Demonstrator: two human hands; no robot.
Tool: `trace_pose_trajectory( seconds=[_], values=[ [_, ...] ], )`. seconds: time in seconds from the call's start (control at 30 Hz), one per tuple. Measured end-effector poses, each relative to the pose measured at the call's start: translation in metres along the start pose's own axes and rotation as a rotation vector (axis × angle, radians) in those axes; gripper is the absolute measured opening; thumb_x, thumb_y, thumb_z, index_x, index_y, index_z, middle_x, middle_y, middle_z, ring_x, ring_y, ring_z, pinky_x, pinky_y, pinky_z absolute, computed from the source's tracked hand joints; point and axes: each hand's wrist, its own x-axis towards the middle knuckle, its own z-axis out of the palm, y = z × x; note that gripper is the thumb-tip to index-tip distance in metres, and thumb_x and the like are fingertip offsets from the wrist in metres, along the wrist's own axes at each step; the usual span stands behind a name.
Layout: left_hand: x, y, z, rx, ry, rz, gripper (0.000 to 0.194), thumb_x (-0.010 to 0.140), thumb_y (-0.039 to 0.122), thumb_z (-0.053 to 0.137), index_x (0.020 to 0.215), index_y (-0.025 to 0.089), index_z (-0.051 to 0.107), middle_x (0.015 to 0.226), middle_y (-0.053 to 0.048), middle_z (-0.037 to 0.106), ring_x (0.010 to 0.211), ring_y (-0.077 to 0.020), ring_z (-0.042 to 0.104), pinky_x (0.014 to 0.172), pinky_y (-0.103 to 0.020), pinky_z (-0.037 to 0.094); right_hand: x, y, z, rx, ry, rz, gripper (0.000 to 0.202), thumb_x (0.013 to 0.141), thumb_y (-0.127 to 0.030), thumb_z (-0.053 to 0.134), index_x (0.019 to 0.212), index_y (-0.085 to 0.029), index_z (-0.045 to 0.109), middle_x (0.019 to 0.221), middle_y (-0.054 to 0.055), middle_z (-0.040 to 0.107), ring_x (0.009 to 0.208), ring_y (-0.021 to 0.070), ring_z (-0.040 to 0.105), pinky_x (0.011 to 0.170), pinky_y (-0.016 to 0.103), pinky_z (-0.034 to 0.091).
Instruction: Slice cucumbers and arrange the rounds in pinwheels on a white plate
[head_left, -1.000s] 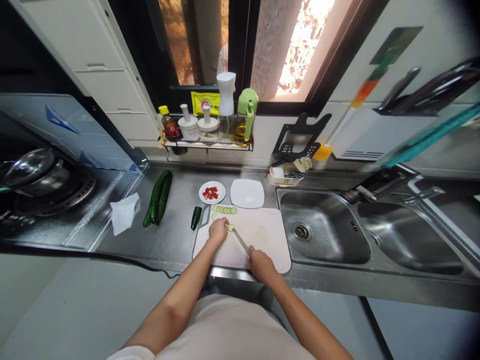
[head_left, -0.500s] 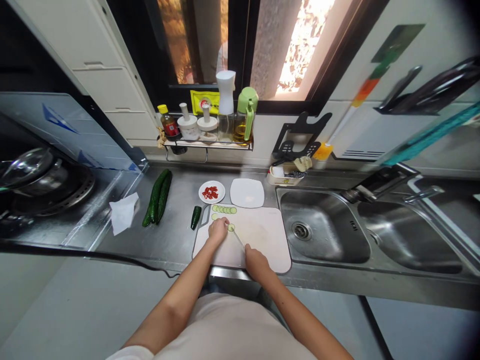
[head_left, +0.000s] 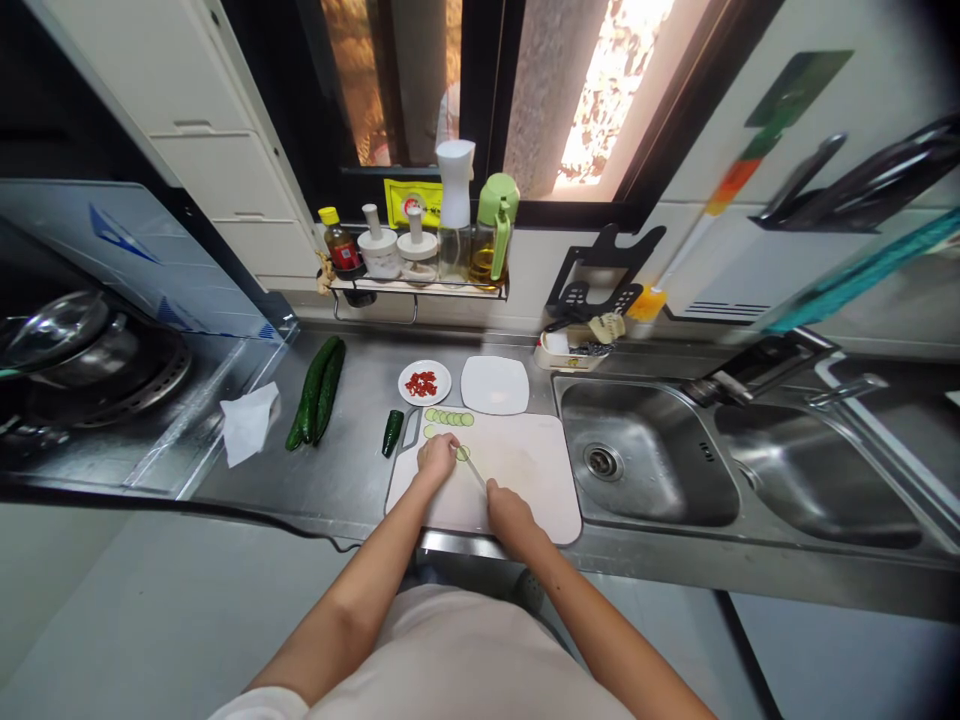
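Observation:
On the white cutting board, my left hand pinches the edge of a cucumber slice and keeps it flat. My right hand is wrapped round the handle of a knife, whose thin blade reaches up-left to that slice. Along the board's top left lies a row of several cucumber slices, overlapping one another. Another single slice sits just below the row. Left of the board rests a dark green cucumber piece. My fingers partly hide the slice's left edge.
Behind the board stand a plate of chopped red bits and a white square plate. Two whole cucumbers and a white paper lie left. A double sink is on the right; a condiment rack hangs behind.
My right hand and the knife have shifted very slightly up-left. My left hand stays at the slice. The whole view has moved a little with my head.

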Motion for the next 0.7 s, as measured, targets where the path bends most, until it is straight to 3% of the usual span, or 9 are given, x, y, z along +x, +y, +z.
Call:
trace_pose_trajectory(
  seconds=[0.43,0.7],
  values=[
    [0.001,0.001,-0.002,0.012,-0.023,-0.014,0.025,0.084,0.021,0.048,0.099,0.029,0.066,0.102,-0.003,0.068,0.097,-0.0190,0.059,0.079,-0.028,0.042,0.003,0.000,-0.001,-0.004,-0.012,0.017,0.034,0.084,-0.003,0.034,0.115,-0.012,0.046,0.100,0.017,0.065,0.096,0.0230,0.064,0.073,0.029,0.045],
    [0.004,0.000,0.000,0.007,-0.022,-0.025,0.025,0.083,0.021,0.049,0.098,0.029,0.066,0.102,-0.002,0.068,0.098,-0.0189,0.059,0.081,-0.028,0.042,-0.009,0.007,0.006,-0.004,0.004,0.006,0.035,0.083,-0.003,0.033,0.114,-0.011,0.047,0.098,0.018,0.066,0.094,0.0245,0.064,0.072,0.031,0.045]
  ],
)
